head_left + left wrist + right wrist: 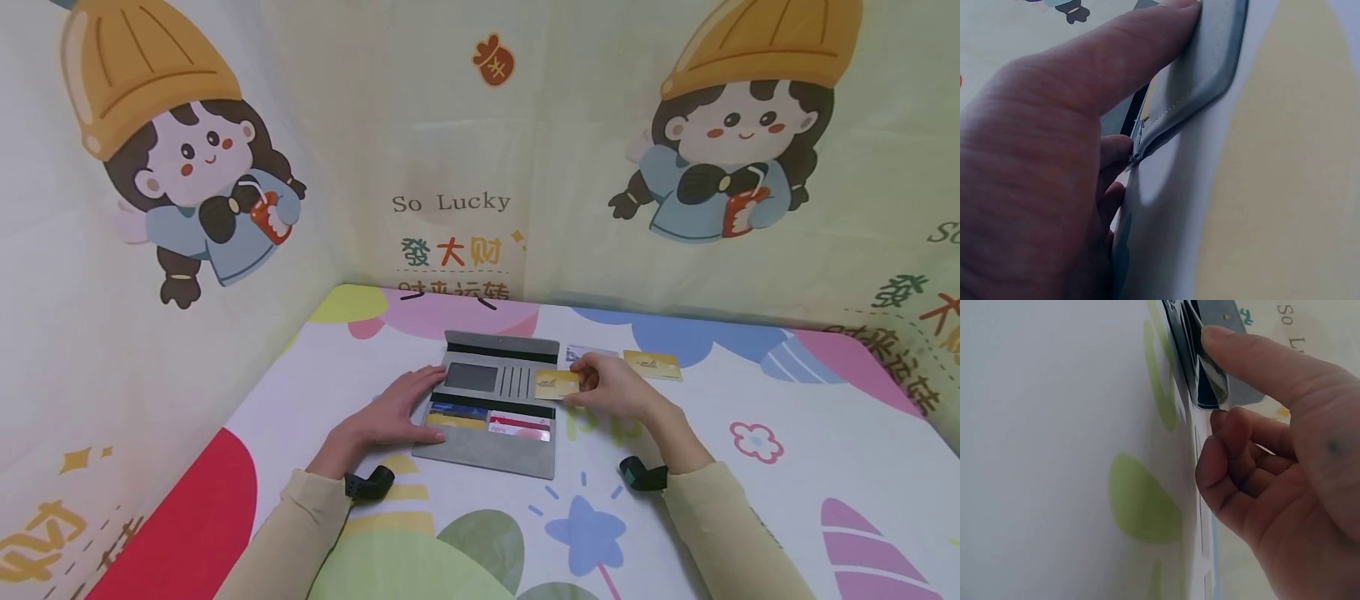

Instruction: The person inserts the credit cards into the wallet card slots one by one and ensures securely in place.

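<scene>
A grey wallet (483,457) lies unfolded on the table, with a dark window and several card slots in its upper half. My left hand (393,408) holds its left edge; in the left wrist view the thumb (1129,53) lies on the wallet and fingertips meet its edge. My right hand (618,390) pinches a gold card (555,385) between thumb and fingers, over the wallet's right side beside the upper slots. A red-and-white card (519,427) and a blue card (457,411) above a gold strip sit in the lower half.
Another gold card (652,365) lies on the table (675,508) beyond my right hand. Beside it is a pale card (588,353), partly hidden by that hand. Printed curtains (570,167) rise at the back and left edges of the table. Each wrist wears a black device (643,475).
</scene>
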The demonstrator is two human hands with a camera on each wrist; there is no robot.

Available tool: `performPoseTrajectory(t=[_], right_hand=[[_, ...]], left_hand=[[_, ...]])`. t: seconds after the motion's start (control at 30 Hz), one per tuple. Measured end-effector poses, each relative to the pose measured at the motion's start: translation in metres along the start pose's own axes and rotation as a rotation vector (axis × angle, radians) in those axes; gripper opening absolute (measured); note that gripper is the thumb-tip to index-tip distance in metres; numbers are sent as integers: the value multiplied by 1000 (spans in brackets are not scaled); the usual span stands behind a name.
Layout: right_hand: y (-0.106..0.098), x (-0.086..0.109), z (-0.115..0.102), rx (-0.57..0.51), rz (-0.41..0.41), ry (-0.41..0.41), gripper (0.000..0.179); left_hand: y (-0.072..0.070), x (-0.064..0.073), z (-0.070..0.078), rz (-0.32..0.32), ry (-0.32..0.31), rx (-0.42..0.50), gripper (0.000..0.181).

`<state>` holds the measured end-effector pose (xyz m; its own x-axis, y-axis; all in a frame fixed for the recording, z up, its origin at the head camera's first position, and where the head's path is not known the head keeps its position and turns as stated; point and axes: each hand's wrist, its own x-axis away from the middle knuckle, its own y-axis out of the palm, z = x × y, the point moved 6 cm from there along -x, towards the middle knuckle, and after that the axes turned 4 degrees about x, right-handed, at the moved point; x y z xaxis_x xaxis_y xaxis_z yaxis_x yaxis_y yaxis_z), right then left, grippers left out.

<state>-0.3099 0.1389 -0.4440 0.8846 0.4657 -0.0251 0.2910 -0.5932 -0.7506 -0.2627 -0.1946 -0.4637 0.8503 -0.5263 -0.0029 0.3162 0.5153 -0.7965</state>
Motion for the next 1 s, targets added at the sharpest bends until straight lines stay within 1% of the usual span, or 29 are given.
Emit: performPoseTrajectory(t=[0.07, 0.17, 0.3, 0.43, 0.57, 0.73, 1.0], right_hand=[[1, 0, 0, 3, -5, 12, 50], [1, 1, 1, 13, -30, 6, 50], [-2, 3, 4, 19, -58, -2, 45], [-5, 4, 5, 12, -66, -17, 40], [-5, 3, 5, 11, -77, -29, 40], [-5, 3, 5, 17, -78, -27, 39], [-2, 1, 0, -14, -71, -67, 41]], left_hand=[[0, 0, 0, -2, -2, 0, 96], [0, 0, 1, 2, 7, 2, 96], [1, -2, 0, -5, -5, -2, 97], [2, -2, -1, -9, -26, 3, 98], [2, -3, -1, -12, -39, -2, 98], [0, -2, 0, -6, -22, -5, 97], [-1, 0, 1, -5, -13, 11, 96]])
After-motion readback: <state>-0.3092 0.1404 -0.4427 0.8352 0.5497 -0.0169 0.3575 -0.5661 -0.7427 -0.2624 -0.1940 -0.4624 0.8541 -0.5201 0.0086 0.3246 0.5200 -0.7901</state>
